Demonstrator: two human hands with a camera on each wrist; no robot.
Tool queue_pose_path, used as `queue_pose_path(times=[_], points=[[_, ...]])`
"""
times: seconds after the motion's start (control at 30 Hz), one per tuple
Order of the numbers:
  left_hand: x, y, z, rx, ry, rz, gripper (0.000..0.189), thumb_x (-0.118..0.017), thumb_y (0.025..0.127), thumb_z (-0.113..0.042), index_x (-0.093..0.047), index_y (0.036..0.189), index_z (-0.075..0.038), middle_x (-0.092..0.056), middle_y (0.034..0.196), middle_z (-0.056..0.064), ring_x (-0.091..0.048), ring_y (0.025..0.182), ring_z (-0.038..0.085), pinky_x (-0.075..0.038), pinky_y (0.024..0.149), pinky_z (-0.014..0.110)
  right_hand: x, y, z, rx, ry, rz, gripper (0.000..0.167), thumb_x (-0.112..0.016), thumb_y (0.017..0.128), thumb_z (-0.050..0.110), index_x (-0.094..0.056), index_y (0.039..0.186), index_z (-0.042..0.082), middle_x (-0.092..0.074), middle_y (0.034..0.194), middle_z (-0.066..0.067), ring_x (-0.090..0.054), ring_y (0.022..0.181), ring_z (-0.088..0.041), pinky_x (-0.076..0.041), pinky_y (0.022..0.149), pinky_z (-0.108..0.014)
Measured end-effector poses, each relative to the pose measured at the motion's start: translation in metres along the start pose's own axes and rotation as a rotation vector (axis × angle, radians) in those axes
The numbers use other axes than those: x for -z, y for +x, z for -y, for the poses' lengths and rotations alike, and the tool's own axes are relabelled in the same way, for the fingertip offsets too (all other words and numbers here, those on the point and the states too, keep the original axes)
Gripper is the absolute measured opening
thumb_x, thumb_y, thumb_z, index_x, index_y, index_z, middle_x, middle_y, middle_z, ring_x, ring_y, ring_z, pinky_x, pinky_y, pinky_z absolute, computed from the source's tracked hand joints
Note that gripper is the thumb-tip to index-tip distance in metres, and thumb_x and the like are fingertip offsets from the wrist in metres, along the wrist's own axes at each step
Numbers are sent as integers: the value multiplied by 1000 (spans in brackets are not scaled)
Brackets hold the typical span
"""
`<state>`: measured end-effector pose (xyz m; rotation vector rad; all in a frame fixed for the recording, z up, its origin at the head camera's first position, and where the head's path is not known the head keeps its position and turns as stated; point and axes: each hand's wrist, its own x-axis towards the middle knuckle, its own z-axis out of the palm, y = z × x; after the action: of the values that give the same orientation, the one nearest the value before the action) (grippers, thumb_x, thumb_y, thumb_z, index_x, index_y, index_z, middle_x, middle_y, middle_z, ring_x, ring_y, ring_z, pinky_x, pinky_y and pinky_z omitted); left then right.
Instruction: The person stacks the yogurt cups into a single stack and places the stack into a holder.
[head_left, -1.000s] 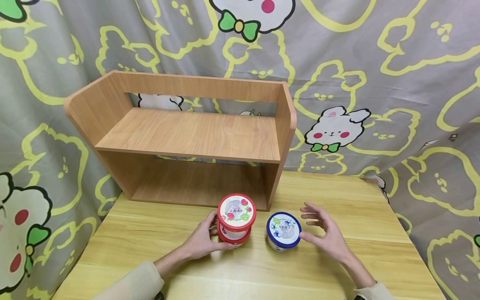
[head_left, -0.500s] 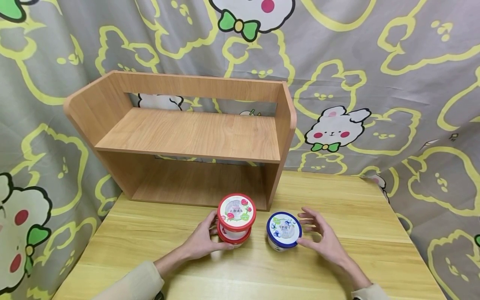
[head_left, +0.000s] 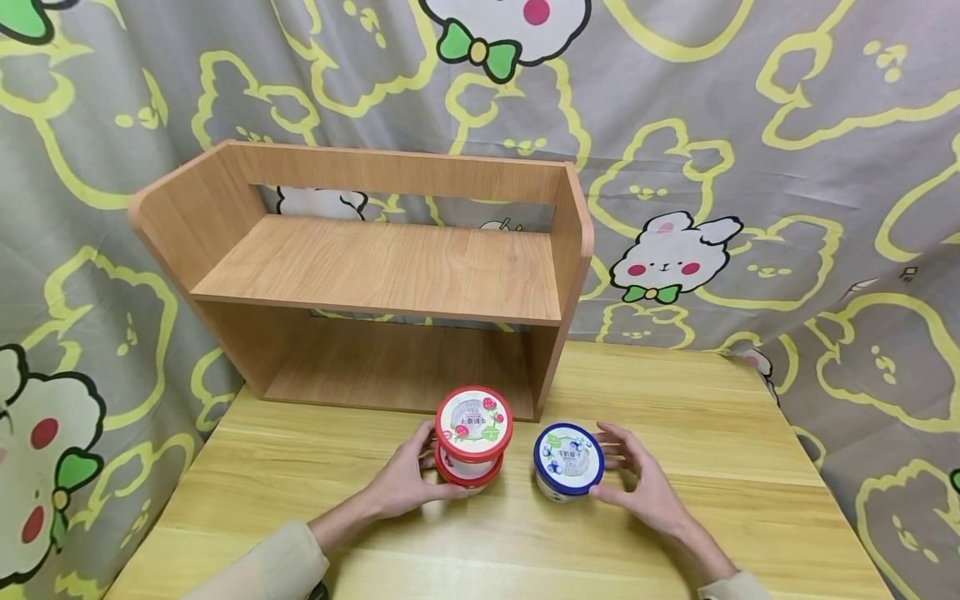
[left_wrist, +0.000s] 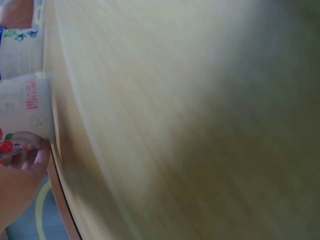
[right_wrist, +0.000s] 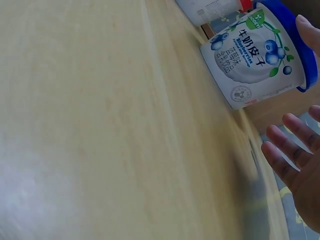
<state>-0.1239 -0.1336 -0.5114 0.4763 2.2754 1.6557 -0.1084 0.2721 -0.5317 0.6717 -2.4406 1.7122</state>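
Observation:
Two red-lidded yogurt cups with strawberry prints stand stacked, the upper cup squarely over the lower cup. My left hand holds the lower one, thumb at the front and fingers round its left side. The left wrist view shows the fingers against its printed wall. Just right of the stack is a blue-lidded blueberry yogurt cup, upright on the table. Beside it is my right hand, thumb at the lid's edge. In the right wrist view the other fingers are spread and apart from the cup wall.
A two-tier wooden shelf stands behind the cups, its lower front edge close to the red stack. The light wooden table reaches to a patterned curtain at the back and sides.
My right hand has moved slightly left and closer round the blueberry cup, its thumb coming to the lid's near edge. The left hand and the red-lidded stack have stayed in place.

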Motion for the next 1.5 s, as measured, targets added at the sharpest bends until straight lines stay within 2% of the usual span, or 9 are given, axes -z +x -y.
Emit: queue_pose_path(times=[0.2,0.43,0.63,1.3,1.5], points=[[-1,0,-1,5,-11,5,96,-94,81,-27,-36,157,-14,-51,156,13,-58,141,33,-52,116,43,-4,-1,-1,-12,-13,10,96,-89,73,-3,-41,157,2,-59,138,-21,-58,121,1,-55,99,-21],[-1,0,-1,-8,-6,-1,96,-94,80,-26,-37,156,-13,-52,154,14,-59,140,34,-53,115,39,-9,0,0,-29,-39,14,98,-93,72,2,-44,157,6,-61,137,-14,-57,121,1,-54,99,-21],[0,0,-1,-18,-7,-6,95,-95,79,-25,-38,155,-13,-53,152,14,-61,138,33,-54,113,34,-11,3,1,-14,-67,21,99,-94,71,4,-45,156,8,-61,140,-16,-56,123,2,-53,100,-22],[-2,0,-1,-1,4,-6,95,-94,80,-26,-37,155,-13,-52,153,13,-59,139,33,-54,114,41,-17,8,6,-34,-95,29,95,-96,72,12,-48,154,14,-64,141,-12,-58,121,2,-53,99,-22],[-2,0,-2,-9,-8,-1,96,-94,80,-25,-36,156,-14,-52,154,14,-60,139,34,-54,114,38,-16,9,6,-26,-90,26,94,-95,72,11,-48,153,14,-64,142,-13,-57,122,3,-53,98,-22]])
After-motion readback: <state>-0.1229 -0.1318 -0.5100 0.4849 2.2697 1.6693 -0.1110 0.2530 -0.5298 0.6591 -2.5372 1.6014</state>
